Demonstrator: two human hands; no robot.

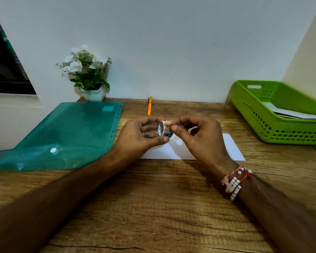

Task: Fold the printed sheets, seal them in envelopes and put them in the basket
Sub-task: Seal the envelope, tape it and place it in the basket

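Sealing step underway: left hand [139, 137] grips the tape roll [164, 129] in its fingers, right hand [199, 137] pinches its loose end. Envelope [232, 148] lies on the bench [153, 198] beneath them, likely untaped; basket [254, 114] at right already holds white papers.

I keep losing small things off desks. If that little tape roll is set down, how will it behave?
Probably light: the tape roll is small, and the left hand holds it by fingertips alone. Set on its round edge it would likely roll across the flat table; laid on a flat face it should stay put.
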